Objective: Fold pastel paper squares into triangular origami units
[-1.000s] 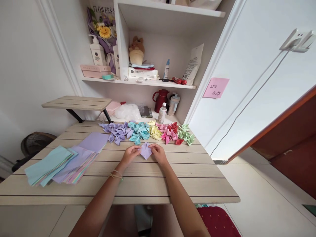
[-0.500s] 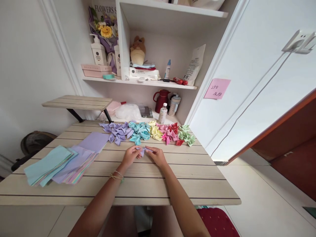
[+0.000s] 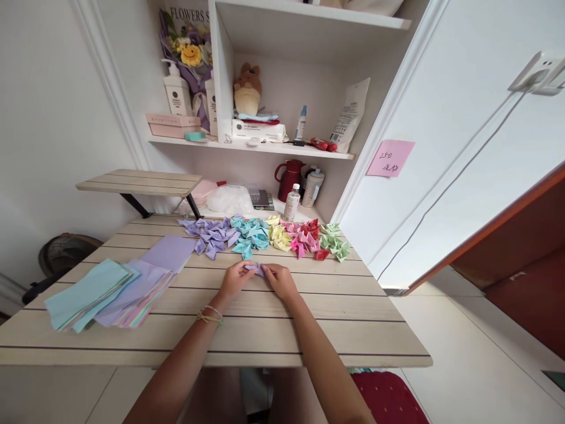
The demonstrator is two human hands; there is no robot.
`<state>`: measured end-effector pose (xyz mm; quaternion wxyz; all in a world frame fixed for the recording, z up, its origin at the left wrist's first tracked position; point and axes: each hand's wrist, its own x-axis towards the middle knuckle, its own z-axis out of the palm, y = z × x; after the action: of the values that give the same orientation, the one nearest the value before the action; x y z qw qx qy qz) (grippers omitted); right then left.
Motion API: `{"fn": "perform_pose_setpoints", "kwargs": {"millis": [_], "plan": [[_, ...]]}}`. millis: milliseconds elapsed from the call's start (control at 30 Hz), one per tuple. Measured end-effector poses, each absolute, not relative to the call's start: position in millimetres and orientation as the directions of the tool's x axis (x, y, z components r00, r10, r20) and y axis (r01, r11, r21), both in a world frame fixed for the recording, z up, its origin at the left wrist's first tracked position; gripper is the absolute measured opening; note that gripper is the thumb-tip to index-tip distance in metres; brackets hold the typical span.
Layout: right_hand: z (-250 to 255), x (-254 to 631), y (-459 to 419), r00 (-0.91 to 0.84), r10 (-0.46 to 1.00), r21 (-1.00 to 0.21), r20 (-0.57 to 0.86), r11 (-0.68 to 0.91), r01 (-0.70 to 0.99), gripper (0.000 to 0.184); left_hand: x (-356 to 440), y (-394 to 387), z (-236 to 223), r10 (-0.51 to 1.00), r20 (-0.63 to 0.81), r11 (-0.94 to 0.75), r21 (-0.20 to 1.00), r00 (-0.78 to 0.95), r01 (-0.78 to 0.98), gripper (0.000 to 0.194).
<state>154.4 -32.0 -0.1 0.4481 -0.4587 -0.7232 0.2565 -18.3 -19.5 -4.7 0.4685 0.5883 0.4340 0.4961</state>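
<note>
A small piece of folded purple paper (image 3: 256,269) is pinched between my two hands, low over the middle of the table. My left hand (image 3: 235,279), with bracelets at the wrist, grips its left side. On the right side, the fingers of my right hand (image 3: 280,279) are closed on the same paper. Just beyond my hands lie folded paper pieces grouped by colour: purple (image 3: 212,237), blue (image 3: 249,234), yellow (image 3: 278,237), pink and red (image 3: 304,238), and green (image 3: 334,241). Fingertips partly hide the held paper.
At the left of the table (image 3: 353,330) lie fanned stacks of coloured paper, blue (image 3: 90,291) and purple (image 3: 165,253). A small raised stand (image 3: 139,182) is at the back left. Behind the folded pieces stand a clear bottle (image 3: 291,203) and a red jug (image 3: 289,179).
The purple paper has turned between my fingers and now looks flatter and narrower. My right fingers have shifted slightly along it. The paper groups and stacks stay where they were.
</note>
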Motion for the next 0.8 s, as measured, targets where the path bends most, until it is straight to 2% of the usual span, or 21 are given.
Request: {"fn": "perform_pose_setpoints", "kwargs": {"millis": [133,267,533,667,800], "plan": [[-1,154,-32,-0.171,0.883,-0.769,0.437,0.465,0.438,0.025,-18,-21,-6,0.963,0.213,-0.231,0.968,0.165,0.097,0.031],[-4,154,-32,-0.184,0.896,-0.790,0.405,0.444,0.423,0.043,-18,-22,-5,0.960,0.226,-0.247,0.962,0.164,0.120,0.032],[-4,155,-30,-0.194,0.899,-0.824,0.392,0.437,0.361,0.032,-18,-23,-1,0.961,0.228,-0.250,0.958,0.154,0.139,0.035],[-4,155,-32,-0.186,0.891,-0.780,0.414,0.453,0.431,0.028,-17,-25,1,0.954,0.256,-0.279,0.948,0.154,0.151,0.038],[-4,151,-34,-0.163,0.891,-0.739,0.423,0.443,0.508,0.035,-14,-29,6,0.919,0.350,-0.384,0.899,0.182,0.212,0.032]]}}
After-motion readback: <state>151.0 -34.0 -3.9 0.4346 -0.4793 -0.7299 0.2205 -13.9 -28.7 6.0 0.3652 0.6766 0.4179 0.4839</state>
